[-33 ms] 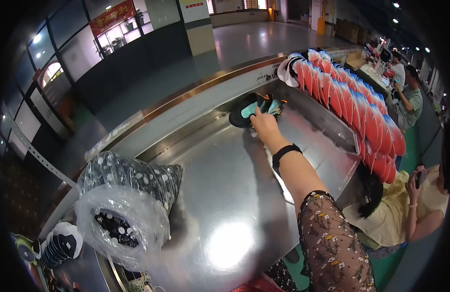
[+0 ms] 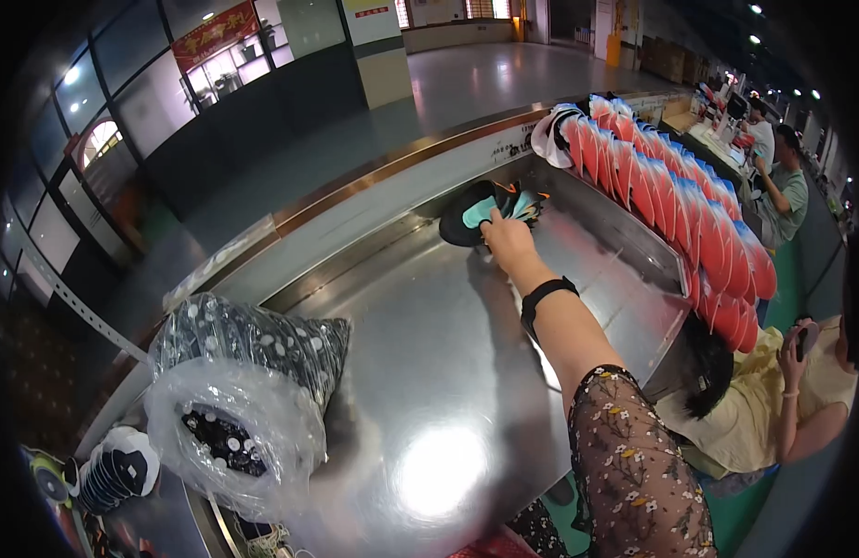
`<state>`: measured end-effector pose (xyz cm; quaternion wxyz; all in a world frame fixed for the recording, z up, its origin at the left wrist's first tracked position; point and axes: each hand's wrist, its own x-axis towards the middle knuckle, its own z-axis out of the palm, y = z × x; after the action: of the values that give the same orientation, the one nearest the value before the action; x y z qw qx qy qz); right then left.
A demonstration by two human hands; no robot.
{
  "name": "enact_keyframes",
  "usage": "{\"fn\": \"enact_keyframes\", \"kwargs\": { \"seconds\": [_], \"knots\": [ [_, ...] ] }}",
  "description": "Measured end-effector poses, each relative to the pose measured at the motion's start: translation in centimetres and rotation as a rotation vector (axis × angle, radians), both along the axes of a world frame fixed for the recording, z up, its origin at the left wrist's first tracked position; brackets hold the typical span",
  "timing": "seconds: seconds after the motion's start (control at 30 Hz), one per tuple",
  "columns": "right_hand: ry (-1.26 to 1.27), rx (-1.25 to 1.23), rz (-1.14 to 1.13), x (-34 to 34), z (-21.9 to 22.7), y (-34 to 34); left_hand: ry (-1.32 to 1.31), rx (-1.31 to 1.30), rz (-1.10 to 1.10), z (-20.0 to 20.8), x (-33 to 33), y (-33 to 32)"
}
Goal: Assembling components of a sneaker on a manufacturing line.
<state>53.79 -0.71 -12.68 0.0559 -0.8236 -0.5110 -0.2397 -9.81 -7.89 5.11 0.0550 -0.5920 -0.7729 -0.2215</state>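
While our left grip is out of the head view, our right grip pinches the black-and-teal stack at upper centre, near the surface's far edge; if we catch too few layers, the fanned pieces could slip apart.

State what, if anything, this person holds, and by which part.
The right hand touches the black-and-turquoise pieces at their near side; whether it grips any cannot be told. No left hand shows.

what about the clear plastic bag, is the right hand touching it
No, the right hand is at the black-and-teal pieces, apart from the bag.
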Motion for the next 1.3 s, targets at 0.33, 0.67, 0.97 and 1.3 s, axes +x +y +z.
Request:
{"fn": "enact_keyframes", "kwargs": {
  "seconds": [0.33, 0.67, 0.97, 1.3],
  "knots": [
    [-0.047, -0.039, 0.39, -5.8, 0.8, -5.3, -0.829, 0.117, -0.482, -3.4, 4.0, 0.9],
    [0.373, 0.004, 0.812, -25.2, 6.4, -15.9, 0.023, -0.021, -1.367, -10.2, 12.8, 0.7],
    [0.846, 0.785, 0.352, -27.3, 6.6, -17.8, -0.083, -0.285, -1.487, -16.2, 10.1, 1.0],
    [1.96, 0.727, 0.129, -20.5, 7.5, -17.8, 0.219, -0.25, -1.527, -14.8, 9.7, -2.7]
  ]
}}
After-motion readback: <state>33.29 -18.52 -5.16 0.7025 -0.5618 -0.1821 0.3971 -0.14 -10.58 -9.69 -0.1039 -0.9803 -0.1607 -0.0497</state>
